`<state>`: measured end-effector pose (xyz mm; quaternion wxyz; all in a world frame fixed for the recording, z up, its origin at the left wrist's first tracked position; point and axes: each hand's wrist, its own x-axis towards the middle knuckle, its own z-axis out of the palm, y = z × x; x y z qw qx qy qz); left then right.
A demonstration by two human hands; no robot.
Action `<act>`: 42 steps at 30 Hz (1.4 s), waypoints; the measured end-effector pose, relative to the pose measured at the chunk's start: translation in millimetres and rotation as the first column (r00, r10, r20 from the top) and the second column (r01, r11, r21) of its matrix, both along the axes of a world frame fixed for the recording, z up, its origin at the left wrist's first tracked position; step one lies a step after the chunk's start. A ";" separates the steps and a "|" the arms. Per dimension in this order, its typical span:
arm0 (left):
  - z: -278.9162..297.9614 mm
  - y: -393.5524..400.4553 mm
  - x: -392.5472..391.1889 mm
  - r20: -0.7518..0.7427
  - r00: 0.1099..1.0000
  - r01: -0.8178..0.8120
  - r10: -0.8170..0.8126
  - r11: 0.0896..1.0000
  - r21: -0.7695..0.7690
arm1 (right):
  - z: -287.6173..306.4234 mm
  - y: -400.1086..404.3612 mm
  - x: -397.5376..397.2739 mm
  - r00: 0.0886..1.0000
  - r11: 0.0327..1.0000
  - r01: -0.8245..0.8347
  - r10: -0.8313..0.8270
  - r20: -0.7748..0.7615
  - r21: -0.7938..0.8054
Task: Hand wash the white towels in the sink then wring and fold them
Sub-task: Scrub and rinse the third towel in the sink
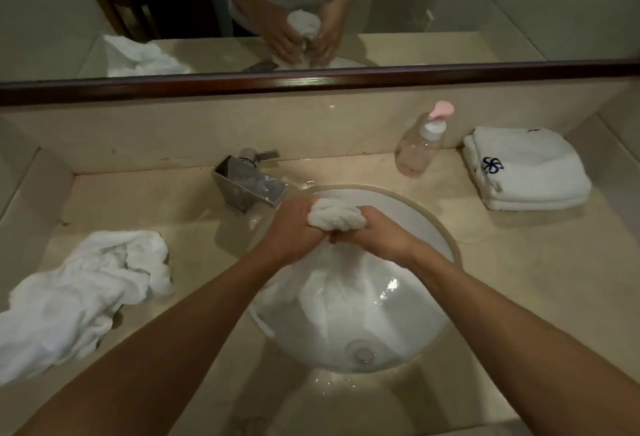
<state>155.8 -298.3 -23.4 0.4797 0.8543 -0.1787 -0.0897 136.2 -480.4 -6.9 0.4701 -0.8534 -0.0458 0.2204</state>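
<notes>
One wide-angle view from a camera on my head, looking forward and steeply down over my own forearms. The sink (433, 227) sits just below centre, close beneath me, with the counter (166, 203) spreading to both edges, bent by the lens. The upper part of the view faces a wall mirror (485, 2), which shows my torso from the front.

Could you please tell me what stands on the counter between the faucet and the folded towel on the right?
In the head view, a clear pump bottle with a pink top stands between the faucet and the folded towel.
</notes>
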 end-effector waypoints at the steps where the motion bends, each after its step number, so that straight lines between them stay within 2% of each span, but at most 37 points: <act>1: -5.9 3.5 2.1 -0.030 1.000 0.007 -0.007 1.000 -0.002 | -5.1 3.1 -0.5 0.999 0.999 0.037 -0.037 -0.006 0.038; 4: -22.0 20.4 3.6 -0.103 0.994 0.035 -0.032 0.999 0.022 | -7.1 16.0 -2.6 0.996 0.995 0.092 -0.092 0.000 0.029; 7: -40.7 35.7 5.4 -0.136 0.991 0.006 -0.003 1.000 0.023 | -16.7 38.5 2.2 0.994 0.983 0.055 -0.038 0.098 -0.173; 9: -45.7 37.2 10.1 -0.166 0.985 -0.048 0.052 0.998 0.028 | -29.0 51.6 7.1 0.991 0.977 0.100 -0.080 0.109 -0.187; 11: -43.9 34.3 13.3 -0.172 0.981 -0.076 0.091 0.993 0.095 | -45.2 62.3 14.5 0.979 0.971 0.196 -0.185 0.083 -0.139; 13: -45.1 35.5 13.0 -0.133 0.987 -0.056 0.085 0.976 0.208 | -51.5 72.8 26.3 0.972 0.952 0.233 -0.225 0.063 -0.197; 15: -54.4 46.7 14.3 -0.117 0.991 -0.039 0.069 0.969 0.246 | -58.2 80.5 41.7 0.992 0.937 0.125 -0.108 0.071 -0.327; 16: -58.8 54.3 13.1 -0.142 0.986 -0.054 0.092 0.968 0.246 | -57.1 84.7 48.1 1.000 0.932 0.013 -0.004 0.026 -0.362; 18: -69.3 67.6 14.6 -0.153 0.975 -0.127 0.159 0.971 0.201 | -58.0 91.5 62.9 0.969 0.889 -0.232 0.245 -0.019 -0.394; 20: -72.9 71.4 16.3 -0.160 0.968 -0.166 0.195 0.970 0.176 | -63.3 99.1 71.3 0.929 0.846 -0.350 0.368 -0.036 -0.403; 23: -76.8 67.3 24.2 -0.157 0.949 -0.222 0.275 0.932 0.287 | -79.5 108.2 85.4 0.970 0.925 -0.243 0.241 -0.042 -0.292; 25: -75.3 65.5 28.6 -0.180 0.922 -0.255 0.342 0.889 0.380 | -91.8 105.7 84.5 0.999 0.976 -0.039 0.036 -0.017 -0.216; 26: -73.8 64.0 28.0 -0.186 0.911 -0.266 0.368 0.870 0.416 | -92.8 102.9 77.2 0.994 0.967 0.096 -0.106 -0.027 -0.235; 27: -73.9 62.0 26.3 -0.188 0.905 -0.268 0.382 0.854 0.446 | -97.8 100.5 65.3 0.962 0.944 0.242 -0.264 -0.071 -0.225; 28: -69.1 58.9 22.2 -0.187 0.901 -0.262 0.392 0.835 0.484 | -101.1 97.8 49.1 0.898 0.916 0.379 -0.398 -0.186 -0.130; 29: -71.4 57.4 18.6 -0.161 0.907 -0.261 0.389 0.819 0.510 | -103.3 96.7 32.1 0.795 0.851 0.524 -0.472 -0.381 0.037; 30: -72.5 56.0 13.3 -0.136 0.912 -0.257 0.386 0.799 0.543 | -99.5 98.9 15.7 0.644 0.727 0.662 -0.430 -0.632 0.181; 31: -75.3 55.7 6.3 -0.119 0.913 -0.262 0.391 0.783 0.564 | -97.8 102.7 4.8 0.499 0.572 0.779 -0.316 -0.807 0.258; 32: -75.3 55.5 -1.4 -0.120 0.905 -0.266 0.408 0.763 0.589 | -98.2 104.4 -1.0 0.398 0.438 0.854 -0.200 -0.895 0.281; 33: -77.3 56.2 -9.1 -0.104 0.904 -0.271 0.415 0.745 0.610 | -102.3 105.7 2.4 0.340 0.355 0.894 -0.138 -0.930 0.274; 34: -80.0 57.3 -16.1 -0.074 0.913 -0.269 0.401 0.728 0.630 | -103.8 109.9 11.2 0.326 0.347 0.899 -0.117 -0.938 0.269; 37: -91.1 61.2 -30.3 -0.012 0.946 -0.246 0.323 0.744 0.621 | -117.4 133.3 42.3 0.311 0.467 0.869 -0.255 -0.916 0.165; 38: -94.8 62.7 -33.8 -0.004 0.947 -0.254 0.322 0.756 0.603 | -118.1 140.8 51.0 0.331 0.523 0.843 -0.323 -0.887 0.125; 40: -94.6 63.9 -36.7 -0.008 0.932 -0.297 0.361 0.777 0.555 | -125.0 150.1 64.9 0.422 0.630 0.770 -0.387 -0.820 0.099; 42: -92.7 63.2 -34.0 -0.015 0.908 -0.355 0.419 0.788 0.503 | -124.4 152.4 73.5 0.538 0.701 0.699 -0.380 -0.753 0.145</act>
